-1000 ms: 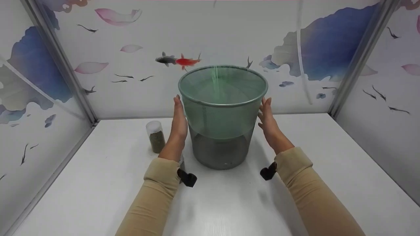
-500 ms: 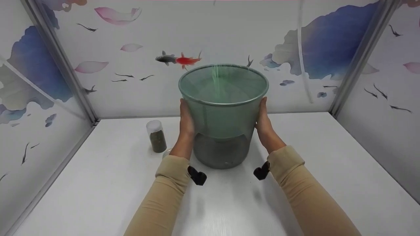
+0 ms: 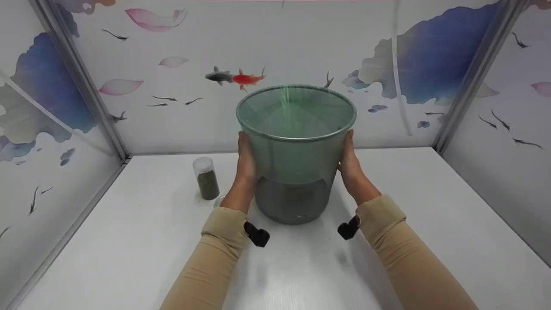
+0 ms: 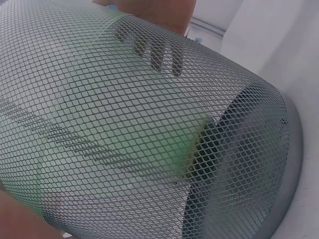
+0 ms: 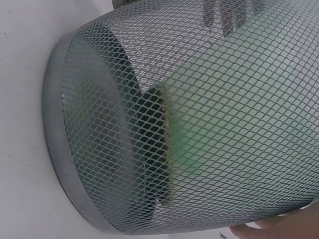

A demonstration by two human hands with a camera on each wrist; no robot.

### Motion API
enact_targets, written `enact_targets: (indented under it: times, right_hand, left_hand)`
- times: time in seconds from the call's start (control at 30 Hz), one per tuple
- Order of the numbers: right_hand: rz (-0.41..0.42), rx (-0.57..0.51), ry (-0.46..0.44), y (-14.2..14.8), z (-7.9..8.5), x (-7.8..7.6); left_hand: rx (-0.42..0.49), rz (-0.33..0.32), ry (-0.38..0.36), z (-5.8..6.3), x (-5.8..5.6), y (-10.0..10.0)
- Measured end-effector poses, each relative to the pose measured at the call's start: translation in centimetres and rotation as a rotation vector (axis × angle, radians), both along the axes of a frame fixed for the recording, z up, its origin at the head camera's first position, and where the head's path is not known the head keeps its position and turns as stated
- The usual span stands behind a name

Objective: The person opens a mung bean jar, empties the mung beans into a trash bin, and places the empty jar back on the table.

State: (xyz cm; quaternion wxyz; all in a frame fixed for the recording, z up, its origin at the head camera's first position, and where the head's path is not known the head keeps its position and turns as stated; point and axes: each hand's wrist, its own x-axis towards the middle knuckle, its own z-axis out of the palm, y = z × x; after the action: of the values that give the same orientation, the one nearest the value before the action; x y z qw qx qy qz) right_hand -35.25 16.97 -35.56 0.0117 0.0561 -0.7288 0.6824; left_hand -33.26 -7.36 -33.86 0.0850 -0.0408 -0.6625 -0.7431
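A grey wire-mesh waste bin (image 3: 295,202) stands upright on the table in the head view, its rim tilted slightly towards me. Translucent green sheeting, like a bin bag (image 4: 134,119), lines its upper part and ends above the base. My left hand (image 3: 245,168) grips the bin's left side, thumb up just below the rim. Opposite it, my right hand (image 3: 352,170) holds the right side the same way. Fingers (image 5: 224,15) show through the mesh in the right wrist view. The far sides of both hands are partly hidden by the bin.
Left of the bin stands a clear jar (image 3: 208,184) of dark green contents. A small clear round object (image 3: 219,200) is mostly hidden behind my left wrist. The white table (image 3: 107,241) is bounded by printed panels (image 3: 292,38) at the back and both sides.
Both hands have moved inward from beside the bin and taken hold of its sides. The bin has barely shifted; the jar stands where it was.
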Motion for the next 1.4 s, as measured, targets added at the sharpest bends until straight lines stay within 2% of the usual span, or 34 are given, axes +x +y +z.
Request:
enact_targets:
  times: [0.5, 0.9, 1.23, 1.4]
  right_hand:
    - [0.069, 0.019, 0.037, 1.1, -0.3, 1.7]
    - [0.09, 0.059, 0.06, 1.6, -0.6, 3.5]
    - [0.102, 0.094, 0.102, 1.9, -1.1, 4.3]
    - [0.091, 0.117, 0.189, 1.8, -1.6, 4.5]
  left_hand:
    - [-0.09, -0.016, -0.139, 0.0, 2.1, -0.8]
    - [-0.131, -0.029, -0.1, -0.3, 4.0, -0.9]
    - [-0.151, -0.037, -0.095, -0.3, 4.1, -1.1]
    - [-0.16, -0.03, -0.12, -0.1, 4.6, -2.2]
